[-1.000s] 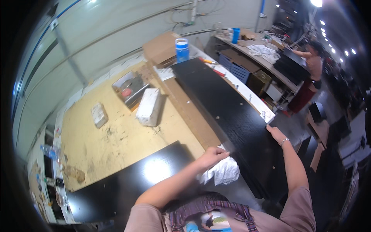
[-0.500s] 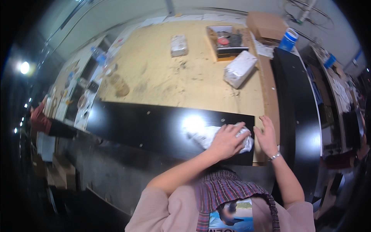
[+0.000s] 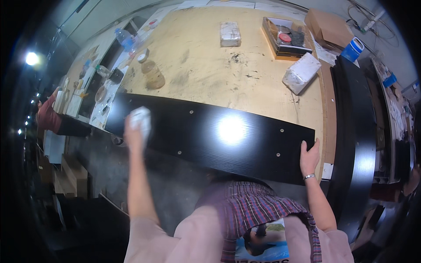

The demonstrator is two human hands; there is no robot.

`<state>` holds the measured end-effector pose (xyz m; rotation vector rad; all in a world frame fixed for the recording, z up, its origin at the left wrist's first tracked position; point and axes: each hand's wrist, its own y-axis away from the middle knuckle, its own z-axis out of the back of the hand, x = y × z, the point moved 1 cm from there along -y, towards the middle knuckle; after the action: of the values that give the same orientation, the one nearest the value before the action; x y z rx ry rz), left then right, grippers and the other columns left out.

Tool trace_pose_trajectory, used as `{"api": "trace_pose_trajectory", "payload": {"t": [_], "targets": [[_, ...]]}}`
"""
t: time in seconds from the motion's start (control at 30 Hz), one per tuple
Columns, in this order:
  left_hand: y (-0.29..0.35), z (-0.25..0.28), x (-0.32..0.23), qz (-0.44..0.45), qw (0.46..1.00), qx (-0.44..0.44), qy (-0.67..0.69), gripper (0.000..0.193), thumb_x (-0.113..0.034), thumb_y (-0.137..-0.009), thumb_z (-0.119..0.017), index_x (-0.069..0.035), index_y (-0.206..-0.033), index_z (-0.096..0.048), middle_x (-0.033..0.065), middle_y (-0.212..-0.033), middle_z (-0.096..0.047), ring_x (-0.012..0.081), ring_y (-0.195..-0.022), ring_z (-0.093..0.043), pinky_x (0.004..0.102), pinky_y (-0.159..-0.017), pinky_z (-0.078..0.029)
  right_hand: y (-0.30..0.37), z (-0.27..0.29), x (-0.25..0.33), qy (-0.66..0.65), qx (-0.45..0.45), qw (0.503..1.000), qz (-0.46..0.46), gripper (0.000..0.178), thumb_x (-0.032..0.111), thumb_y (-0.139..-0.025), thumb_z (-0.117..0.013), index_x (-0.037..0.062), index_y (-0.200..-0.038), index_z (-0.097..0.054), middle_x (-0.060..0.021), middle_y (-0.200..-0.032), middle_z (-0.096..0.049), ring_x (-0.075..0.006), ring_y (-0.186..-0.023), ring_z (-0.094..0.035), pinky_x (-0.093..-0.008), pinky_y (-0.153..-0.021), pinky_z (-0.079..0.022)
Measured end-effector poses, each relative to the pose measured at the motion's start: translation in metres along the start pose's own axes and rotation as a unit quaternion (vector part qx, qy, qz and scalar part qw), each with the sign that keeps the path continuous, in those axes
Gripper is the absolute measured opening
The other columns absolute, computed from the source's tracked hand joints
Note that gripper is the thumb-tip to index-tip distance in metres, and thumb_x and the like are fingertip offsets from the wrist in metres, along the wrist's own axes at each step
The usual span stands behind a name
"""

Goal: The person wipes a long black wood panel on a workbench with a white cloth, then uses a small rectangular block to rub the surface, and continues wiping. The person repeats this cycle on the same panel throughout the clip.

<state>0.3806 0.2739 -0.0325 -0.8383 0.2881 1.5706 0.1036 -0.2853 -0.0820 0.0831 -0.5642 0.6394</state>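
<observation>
A long black board (image 3: pixel 210 131) with small round metal fittings in its face lies along the front of the worktable, with glare near its middle. Toward its left end, my left hand (image 3: pixel 133 135) is closed on a crumpled white cloth (image 3: pixel 141 120) and holds it against the board; both are smeared by motion. At the other end, my right hand (image 3: pixel 310 157) grips the board's short edge, thumb on the top face. The undersides of its fingers are hidden.
On the stained worktable (image 3: pixel 193 57) are two white wrapped blocks (image 3: pixel 230 34) (image 3: pixel 302 73), an open box of supplies (image 3: pixel 287 39) and a jar (image 3: pixel 152 75). Black boards (image 3: pixel 353 127) are stacked at right, beside a blue container (image 3: pixel 352 49). A person (image 3: pixel 50 116) stands far left.
My left hand has swept the cloth from the board's right end to its left end. The right hand, open before, has closed on the right edge. The view has shifted.
</observation>
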Motion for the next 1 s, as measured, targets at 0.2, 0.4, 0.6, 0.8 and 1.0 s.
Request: {"api": "trace_pose_trajectory", "payload": {"t": [0.2, 0.4, 0.6, 0.8, 1.0], "targets": [[0.214, -0.163, -0.203, -0.373, 0.798, 0.411, 0.235, 0.045, -0.013, -0.090, -0.065, -0.006, -0.134, -0.061, 0.0218, -0.126, -0.065, 0.0404, -0.117, -0.060, 0.0469, -0.104, -0.046, -0.006, -0.003, 0.007, 0.049, 0.002, 0.999, -0.022, 0.055, 0.034, -0.099, -0.061, -0.0098, -0.132, -0.054, -0.0335, -0.116, -0.066, -0.0482, -0.109, -0.064, -0.0504, -0.095, -0.050], [0.115, -0.062, -0.212, -0.253, 0.782, 0.565, 0.070, 0.040, -0.017, -0.094, -0.060, -0.013, -0.134, -0.062, 0.0173, -0.123, -0.067, 0.0325, -0.110, -0.067, 0.0439, -0.097, -0.053, -0.006, 0.004, -0.005, 0.055, -0.041, 0.998, -0.015, 0.050, 0.031, -0.099, -0.061, -0.0094, -0.128, -0.057, -0.0318, -0.109, -0.069, -0.0475, -0.102, -0.066, -0.0504, -0.090, -0.051], [0.018, -0.124, -0.106, -0.219, 0.952, 0.054, -0.207, 0.038, -0.017, -0.095, -0.063, -0.005, -0.131, -0.062, 0.0226, -0.120, -0.063, 0.0353, -0.105, -0.062, 0.0472, -0.090, -0.050, -0.003, 0.001, 0.008, 0.065, -0.034, 0.997, -0.012, 0.050, 0.032, -0.097, -0.062, -0.0091, -0.126, -0.059, -0.0322, -0.105, -0.070, -0.0473, -0.101, -0.067, -0.0501, -0.089, -0.052], [0.257, -0.139, -0.237, -0.473, 0.594, 0.583, 0.287, 0.052, -0.011, -0.077, -0.075, -0.010, -0.128, -0.066, 0.0162, -0.123, -0.066, 0.0363, -0.109, -0.063, 0.0487, -0.096, -0.050, -0.006, 0.008, 0.005, -0.004, -0.014, 0.999, -0.031, 0.050, 0.029, -0.095, -0.066, -0.0059, -0.130, -0.060, -0.0306, -0.114, -0.069, -0.0442, -0.110, -0.066, -0.0470, -0.095, -0.051], [0.176, -0.168, -0.284, -0.210, 0.657, 0.619, 0.376, 0.058, -0.008, -0.089, -0.067, -0.007, -0.145, -0.052, 0.0167, -0.124, -0.069, 0.0313, -0.118, -0.065, 0.0421, -0.103, -0.051, -0.014, -0.005, -0.039, -0.312, -0.010, 0.944, -0.106, 0.035, 0.020, -0.103, -0.054, -0.0079, -0.120, -0.066, -0.0117, -0.106, -0.073, -0.0166, -0.101, -0.065, -0.0283, -0.092, -0.048]]}}
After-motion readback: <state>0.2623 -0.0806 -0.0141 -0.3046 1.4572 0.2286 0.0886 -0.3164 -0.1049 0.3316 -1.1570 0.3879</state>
